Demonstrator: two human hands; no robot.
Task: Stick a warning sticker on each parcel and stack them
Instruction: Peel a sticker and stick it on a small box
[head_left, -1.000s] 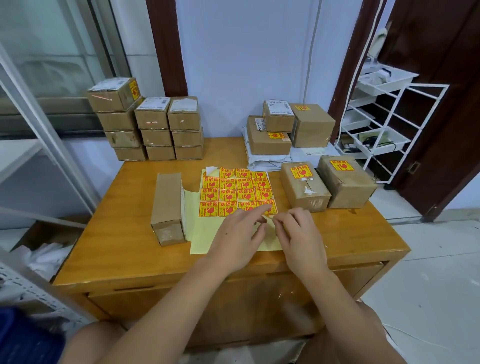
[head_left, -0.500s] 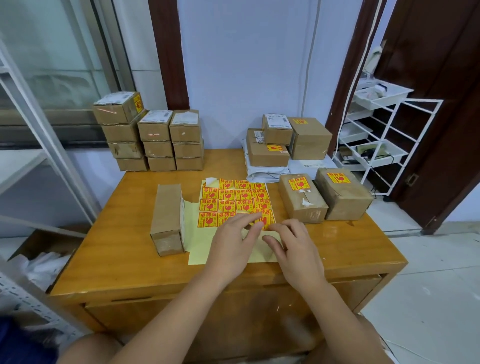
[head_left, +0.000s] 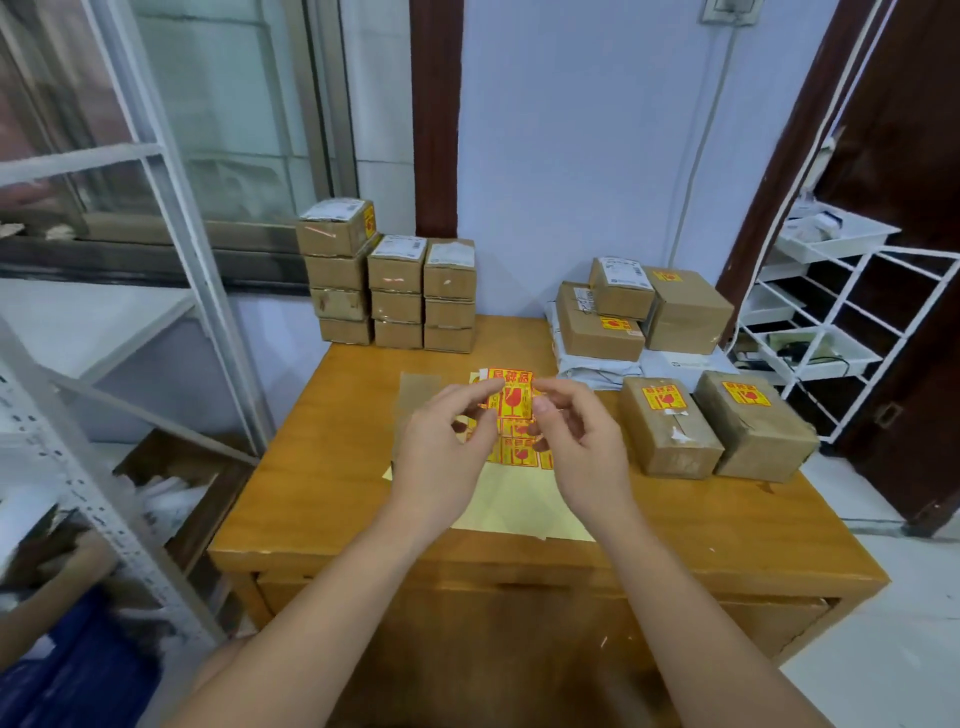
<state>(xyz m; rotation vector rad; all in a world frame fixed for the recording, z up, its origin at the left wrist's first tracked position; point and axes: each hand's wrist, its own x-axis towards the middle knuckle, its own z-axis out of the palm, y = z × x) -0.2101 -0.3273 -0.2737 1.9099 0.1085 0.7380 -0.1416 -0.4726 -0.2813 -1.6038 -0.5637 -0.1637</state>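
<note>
Wooden table (head_left: 322, 483) by a pale wall: we note stacked boxes (head_left: 395, 283) at the back left and two stickered parcels (head_left: 717, 423) on the right. Our left hand (head_left: 441, 452) and right hand (head_left: 582, 447) both pinch one red-and-yellow sticker (head_left: 511, 397), raised above the sticker sheet (head_left: 519, 509). An unstickered parcel (head_left: 415, 389) lies just left, partly hidden.

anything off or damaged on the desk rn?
Minor only. The left of the two stickered parcels has torn white tape scraps peeling on top, below its sticker. The parcel by the sticker sheet has no sticker showing. Both hands, left and right, pinch a peeled sticker.
</note>
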